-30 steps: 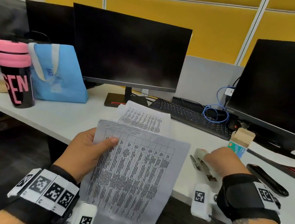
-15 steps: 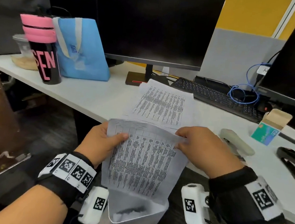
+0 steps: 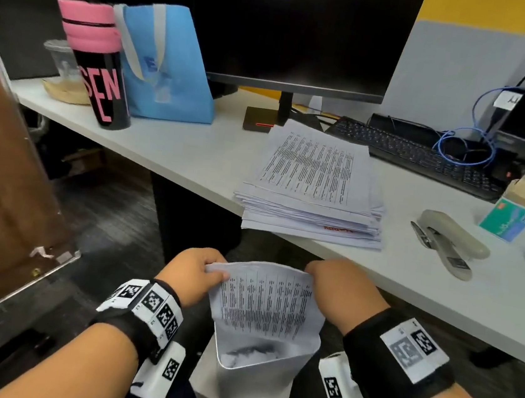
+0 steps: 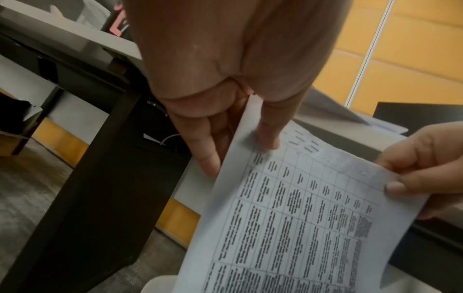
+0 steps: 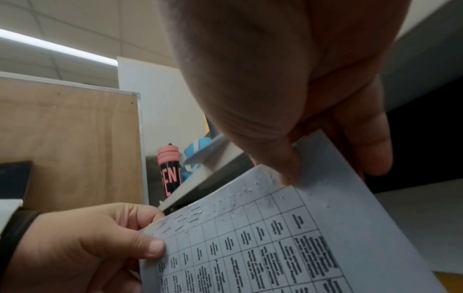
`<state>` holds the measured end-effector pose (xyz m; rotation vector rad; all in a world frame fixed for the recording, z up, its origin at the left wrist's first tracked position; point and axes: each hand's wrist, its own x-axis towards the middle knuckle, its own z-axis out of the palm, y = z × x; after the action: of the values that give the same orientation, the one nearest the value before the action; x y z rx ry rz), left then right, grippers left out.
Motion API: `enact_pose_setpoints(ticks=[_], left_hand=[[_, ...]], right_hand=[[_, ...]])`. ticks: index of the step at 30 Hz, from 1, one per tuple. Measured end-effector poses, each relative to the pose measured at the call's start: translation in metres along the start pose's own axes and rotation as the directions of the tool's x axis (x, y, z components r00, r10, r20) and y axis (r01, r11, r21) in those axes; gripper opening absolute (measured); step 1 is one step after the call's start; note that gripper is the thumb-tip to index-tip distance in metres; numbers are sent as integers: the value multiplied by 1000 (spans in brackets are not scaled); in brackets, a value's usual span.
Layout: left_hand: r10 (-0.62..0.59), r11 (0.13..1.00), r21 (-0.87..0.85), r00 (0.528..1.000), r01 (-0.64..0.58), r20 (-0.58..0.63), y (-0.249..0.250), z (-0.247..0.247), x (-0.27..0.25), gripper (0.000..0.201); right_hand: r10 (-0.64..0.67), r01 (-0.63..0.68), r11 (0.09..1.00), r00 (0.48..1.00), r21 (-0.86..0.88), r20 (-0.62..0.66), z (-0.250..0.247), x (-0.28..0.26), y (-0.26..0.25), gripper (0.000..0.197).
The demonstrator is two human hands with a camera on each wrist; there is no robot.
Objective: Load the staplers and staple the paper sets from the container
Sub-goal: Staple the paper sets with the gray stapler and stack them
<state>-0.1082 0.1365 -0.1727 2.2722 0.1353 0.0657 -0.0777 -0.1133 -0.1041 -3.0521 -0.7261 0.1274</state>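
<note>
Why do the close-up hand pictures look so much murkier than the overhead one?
Head view: evenly lit and fairly sharp, though its wide lens bends the desk edge. Left wrist view: the left hand fills the top, dim and soft, while the paper set shows its print clearly. Right wrist view: the right hand looms shadowed and blurred; a ceiling light glares.

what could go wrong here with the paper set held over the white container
The paper set is held only by fingertip pinches at its top corners, left hand and right hand; a slip could drop it into the white container. The paper stack slightly overhangs the desk edge, so a knock might tip sheets off.
</note>
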Motion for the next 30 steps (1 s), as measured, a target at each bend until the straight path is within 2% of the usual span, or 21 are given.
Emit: enact_pose_setpoints(ticks=[5, 7, 9, 11, 13, 15, 17, 19, 21, 24, 26, 28, 30], left_hand=[[-17, 997, 81, 995, 8, 103, -5, 11, 1, 19], [2, 999, 51, 999, -5, 53, 1, 10, 3, 18], [57, 998, 28, 995, -54, -81, 14, 4, 5, 16], [111, 994, 23, 968, -109, -224, 36, -5, 5, 10], [150, 988, 27, 927, -150, -344, 60, -13, 3, 10], [211, 975, 34, 877, -218, -431, 80, -19, 1, 15], [317, 947, 121, 820, -296, -477, 99, -23, 2, 16], [422, 907, 222, 785, -358, -453, 112, -25, 9, 9], [488, 868, 300, 786, -395, -379, 117, -24, 23, 10], [522, 830, 345, 830, -439, -199, 121, -18, 46, 18], [498, 821, 371, 862, -434, -95, 125, -11, 54, 19], [458, 827, 398, 886, -398, -67, 129, -5, 58, 19], [439, 828, 420, 895, -372, -73, 131, 0, 59, 19]], right_hand=[[42, -43, 999, 994, 7, 101, 9, 2, 2, 29], [12, -19, 998, 994, 65, 109, 5, 2, 2, 37], [-45, 28, 983, 995, 181, 90, -9, 1, 0, 40], [-71, 57, 939, 997, 341, 30, -29, -2, -3, 35], [-21, 62, 873, 996, 483, -90, -50, -5, -4, 27], [74, 78, 850, 961, 521, -265, -67, -5, 0, 24], [167, 55, 866, 904, 497, -392, -78, -1, 13, 26], [244, -27, 895, 866, 444, -437, -81, 8, 31, 32], [292, -120, 904, 875, 410, -387, -80, 20, 50, 36], [259, -162, 898, 946, 410, -194, -78, 32, 66, 45], [209, -155, 922, 971, 354, -119, -79, 36, 70, 51], [183, -145, 945, 977, 292, -108, -79, 41, 71, 52], [165, -134, 959, 981, 250, -106, -79, 46, 71, 45]])
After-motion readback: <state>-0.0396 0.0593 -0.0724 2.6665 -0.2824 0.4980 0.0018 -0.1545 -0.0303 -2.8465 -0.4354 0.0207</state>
